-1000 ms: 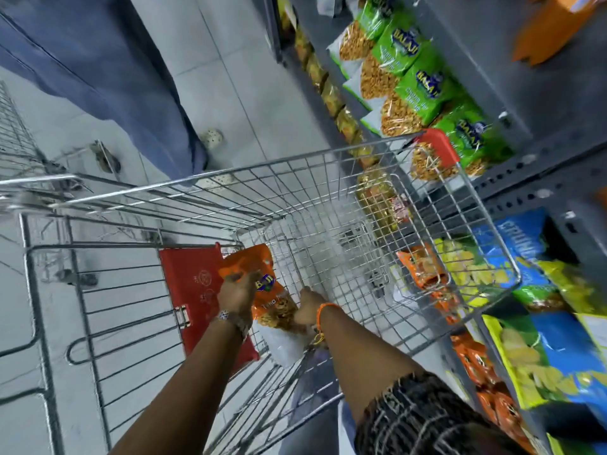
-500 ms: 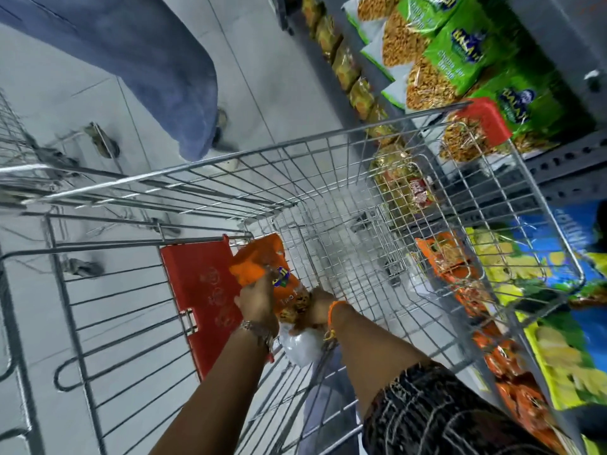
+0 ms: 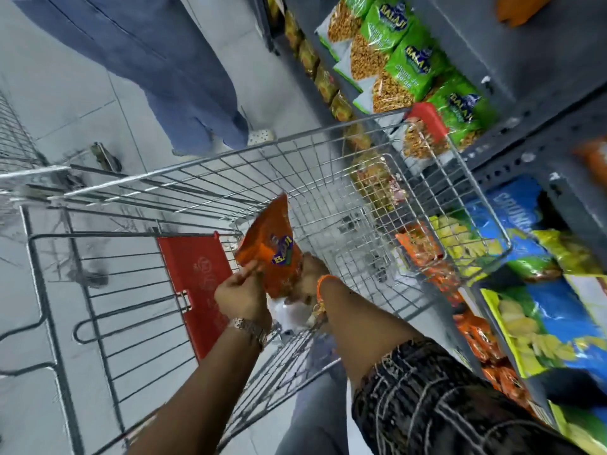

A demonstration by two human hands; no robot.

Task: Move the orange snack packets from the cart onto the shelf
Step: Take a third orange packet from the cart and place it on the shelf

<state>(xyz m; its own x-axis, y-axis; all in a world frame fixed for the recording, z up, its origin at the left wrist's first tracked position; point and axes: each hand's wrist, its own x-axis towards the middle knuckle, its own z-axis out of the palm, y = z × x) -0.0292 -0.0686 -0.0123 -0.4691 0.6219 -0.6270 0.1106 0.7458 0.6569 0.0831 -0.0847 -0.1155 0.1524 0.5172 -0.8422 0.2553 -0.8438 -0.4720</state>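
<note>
Both my hands hold one orange snack packet with a purple logo, upright over the near end of the wire cart. My left hand pinches its left edge. My right hand, an orange band on the wrist, grips its lower right part from behind. A pale packet shows just below the hands. On the right stands the grey shelf; orange packets lie on its lower level.
The cart's red child-seat flap is left of my hands. A person in blue trousers stands beyond the cart. Green packets and blue-yellow chip bags fill the shelf. Another wire cart sits at far left.
The orange packet has risen and stands higher above my hands. Its top now points up toward the cart's far rim. Both hands kept hold of it.
</note>
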